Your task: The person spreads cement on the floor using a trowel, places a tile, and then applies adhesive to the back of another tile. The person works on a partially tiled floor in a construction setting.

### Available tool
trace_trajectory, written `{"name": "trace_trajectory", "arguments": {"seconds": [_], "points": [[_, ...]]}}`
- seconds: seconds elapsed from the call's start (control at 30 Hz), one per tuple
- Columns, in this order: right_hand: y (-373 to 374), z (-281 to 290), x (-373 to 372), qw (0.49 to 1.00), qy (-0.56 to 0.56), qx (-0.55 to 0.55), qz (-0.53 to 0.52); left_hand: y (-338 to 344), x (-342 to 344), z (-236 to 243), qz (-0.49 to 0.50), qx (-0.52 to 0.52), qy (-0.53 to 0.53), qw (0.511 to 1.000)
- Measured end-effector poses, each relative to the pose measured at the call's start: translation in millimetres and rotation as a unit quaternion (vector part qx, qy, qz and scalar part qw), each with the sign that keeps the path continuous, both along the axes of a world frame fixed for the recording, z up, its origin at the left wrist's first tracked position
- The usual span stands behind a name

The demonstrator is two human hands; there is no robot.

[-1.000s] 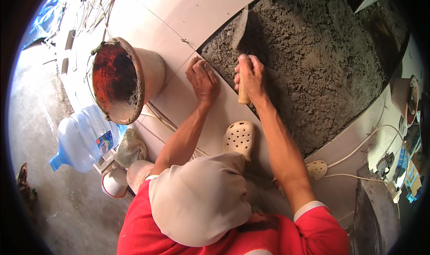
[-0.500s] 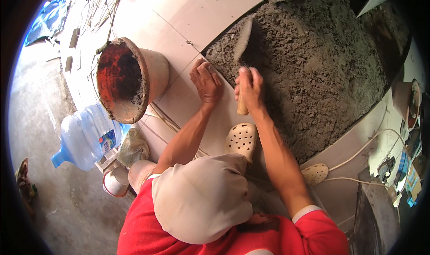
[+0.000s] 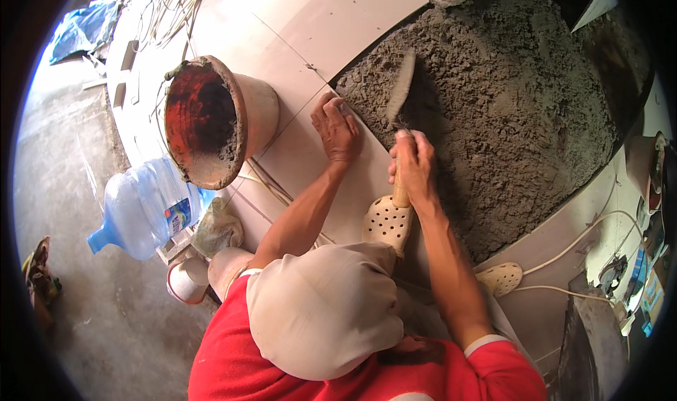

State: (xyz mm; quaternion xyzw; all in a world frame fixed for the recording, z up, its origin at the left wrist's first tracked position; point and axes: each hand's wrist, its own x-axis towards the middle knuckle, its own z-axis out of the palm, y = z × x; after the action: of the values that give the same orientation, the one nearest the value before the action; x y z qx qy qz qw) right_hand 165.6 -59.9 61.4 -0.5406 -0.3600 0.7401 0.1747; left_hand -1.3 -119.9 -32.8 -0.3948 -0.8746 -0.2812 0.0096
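My right hand (image 3: 416, 165) grips the wooden handle of a trowel (image 3: 403, 87). Its narrow-looking grey blade is turned on edge over the rough grey mortar bed (image 3: 515, 112), near the bed's left border. Whether the whole blade edge touches the mortar, I cannot tell. On the pale tile (image 3: 293, 168) beside that border rests my left hand (image 3: 340, 130), holding nothing, with its fingers loosely bent and slightly apart. The butt of the trowel handle appears just above the toe of a beige clog (image 3: 388, 221) in this view.
Left of my left hand, a mortar-stained bucket (image 3: 261, 112) lies tipped, its red inside showing. Beyond it are a large clear water bottle (image 3: 137, 207) and a white pot (image 3: 189, 280). Cables (image 3: 187, 10) trail over the far tiles. Another bucket (image 3: 638, 165) stands at the right.
My right hand has drawn the trowel back toward me and slightly right over the mortar. My left hand stays on the tile; the whole view has shifted a little.
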Motion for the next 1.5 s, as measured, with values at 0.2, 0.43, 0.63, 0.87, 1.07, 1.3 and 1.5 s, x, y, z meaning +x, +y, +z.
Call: {"name": "trace_trajectory", "arguments": {"seconds": [0.2, 0.43, 0.63, 0.87, 1.07, 1.3, 1.5], "points": [[14.3, -0.7, -1.1, 0.998, 0.040, 0.011, 0.044, 2.5, 3.0, 2.0, -0.013, 0.017, 0.029, 0.999], [4.0, -2.9, 3.0, 0.999, -0.031, -0.019, 0.017, 2.5, 0.1, 3.2, -0.021, 0.016, 0.047, 0.999], [16.4, -8.5, -0.9, 0.998, 0.029, 0.035, 0.048, 2.7, 2.5, 2.5, -0.013, 0.008, 0.028, 0.999], [14.4, -3.5, 4.7, 0.999, -0.025, -0.020, -0.016, 1.0, 0.2, 1.0, -0.024, 0.005, 0.026, 0.999], [36.7, -8.5, -14.3, 0.995, 0.060, 0.074, 0.027, 1.5, 0.9, 0.4, -0.021, 0.002, 0.028, 0.999], [28.6, -7.0, -24.3, 0.997, -0.013, -0.027, -0.073, 2.2, 0.7, 2.7, -0.028, 0.001, 0.036, 0.999], [62.6, 2.6, -16.4, 0.997, 0.032, 0.068, -0.019, 2.5, 2.2, 2.2, -0.021, 0.002, 0.032, 0.999]]}}
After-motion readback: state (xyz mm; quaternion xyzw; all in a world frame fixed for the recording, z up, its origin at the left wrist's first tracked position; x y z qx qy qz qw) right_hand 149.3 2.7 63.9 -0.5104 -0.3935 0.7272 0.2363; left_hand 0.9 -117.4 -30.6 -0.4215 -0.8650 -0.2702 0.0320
